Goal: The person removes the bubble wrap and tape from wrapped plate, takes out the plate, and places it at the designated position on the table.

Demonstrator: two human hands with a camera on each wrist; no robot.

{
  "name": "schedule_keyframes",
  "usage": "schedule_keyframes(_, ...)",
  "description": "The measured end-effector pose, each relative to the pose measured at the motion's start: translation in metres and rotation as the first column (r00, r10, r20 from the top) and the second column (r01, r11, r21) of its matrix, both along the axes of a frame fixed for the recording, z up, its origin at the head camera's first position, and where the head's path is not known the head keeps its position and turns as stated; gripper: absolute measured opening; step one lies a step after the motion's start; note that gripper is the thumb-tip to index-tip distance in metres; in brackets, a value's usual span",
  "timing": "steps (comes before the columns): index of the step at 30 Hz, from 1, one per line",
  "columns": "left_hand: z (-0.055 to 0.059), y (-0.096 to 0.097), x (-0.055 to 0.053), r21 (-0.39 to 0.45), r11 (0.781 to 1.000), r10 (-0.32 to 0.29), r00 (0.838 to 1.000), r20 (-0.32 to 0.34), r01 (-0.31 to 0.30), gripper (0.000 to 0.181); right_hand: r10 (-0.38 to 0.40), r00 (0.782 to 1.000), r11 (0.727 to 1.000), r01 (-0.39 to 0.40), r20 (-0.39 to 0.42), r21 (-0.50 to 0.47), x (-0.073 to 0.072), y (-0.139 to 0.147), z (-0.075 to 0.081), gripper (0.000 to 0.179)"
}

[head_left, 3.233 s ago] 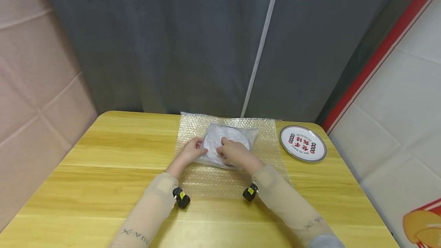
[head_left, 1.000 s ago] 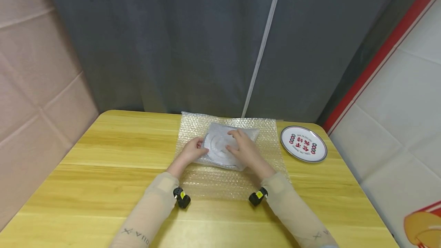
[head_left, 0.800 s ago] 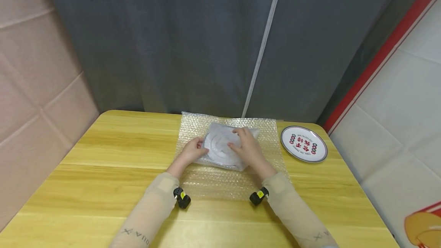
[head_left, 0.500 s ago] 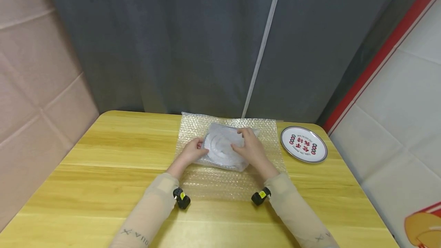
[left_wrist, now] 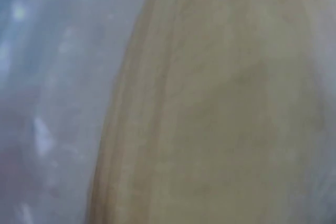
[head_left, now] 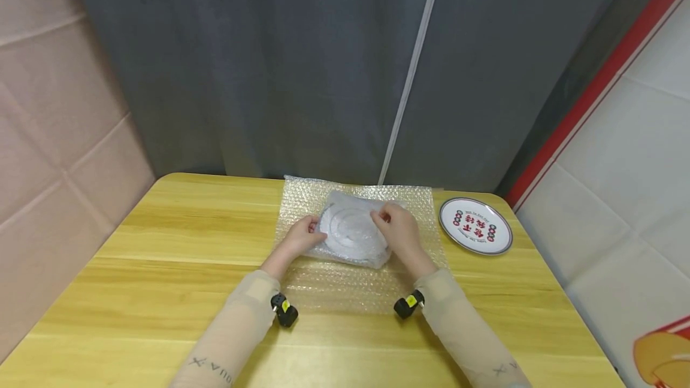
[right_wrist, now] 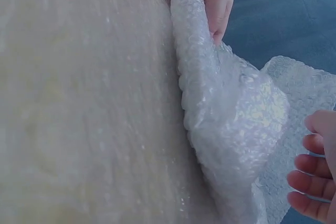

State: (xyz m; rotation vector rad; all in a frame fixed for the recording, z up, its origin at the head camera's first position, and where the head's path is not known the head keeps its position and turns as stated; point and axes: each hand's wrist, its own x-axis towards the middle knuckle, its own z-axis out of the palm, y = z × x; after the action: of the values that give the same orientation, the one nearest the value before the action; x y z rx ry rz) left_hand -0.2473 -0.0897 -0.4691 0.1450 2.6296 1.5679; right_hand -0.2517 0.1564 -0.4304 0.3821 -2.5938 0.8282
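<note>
A bubble-wrapped plate [head_left: 350,232], its pale round outline showing through the plastic, lies on a flat sheet of bubble wrap [head_left: 304,193]. My left hand [head_left: 298,237] grips the package's left edge, thumb on top and fingers partly hidden. At the package's right side is my right hand [head_left: 400,231]. In the right wrist view the right hand [right_wrist: 317,169] has loosely bent fingers, spaced apart, with nothing seen between them. There the bubble-wrapped plate [right_wrist: 226,114] stands between it and my left hand [right_wrist: 215,1]. The left wrist view shows blurred plastic [left_wrist: 58,103].
A white plate [head_left: 475,226] with red characters and a dark rim sits on the wooden table [head_left: 178,244], right of the bubble wrap sheet. A grey curtain [head_left: 259,76] hangs behind the table's far edge. Printed fabric [head_left: 625,196] hangs at the right side.
My right hand has drawn from the middle of the package toward its right side, its fingers first spreading and now bent inward. The left hand has kept its grip at the left edge.
</note>
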Motion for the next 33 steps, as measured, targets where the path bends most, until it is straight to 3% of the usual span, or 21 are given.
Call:
schedule_keyframes(7, 0.000, 0.001, 0.000, 0.000, 1.000, -0.001, 1.000, -0.003, 0.001, 0.042, 0.015, 1.000, 1.000, -0.015, 0.000, -0.016, -0.007, 0.001, 0.003, 0.017)
schedule_keyframes(12, 0.002, 0.002, 0.000, -0.006, 1.000, -0.007, 1.000, 0.005, 0.007, 0.042, 0.022, 1.000, 0.999, -0.021, 0.023, -0.027, -0.014, 0.005, 0.002, 0.025)
schedule_keyframes(20, 0.001, 0.002, 0.000, -0.005, 1.000, -0.014, 1.000, 0.001, 0.014, 0.042, 0.069, 0.990, 0.998, -0.067, 0.122, -0.016, -0.027, 0.011, 0.004, 0.043)
schedule_keyframes(26, 0.003, 0.001, 0.000, -0.026, 0.999, -0.023, 1.000, -0.001, 0.023, 0.054, 0.093, 0.972, 0.996, -0.089, 0.217, -0.031, -0.035, 0.015, 0.004, 0.048)
schedule_keyframes(33, 0.004, -0.001, 0.002, -0.051, 0.998, -0.040, 0.997, -0.067, 0.037, 0.060, 0.125, 0.936, 0.992, -0.112, 0.328, -0.060, -0.043, 0.020, 0.001, 0.050)
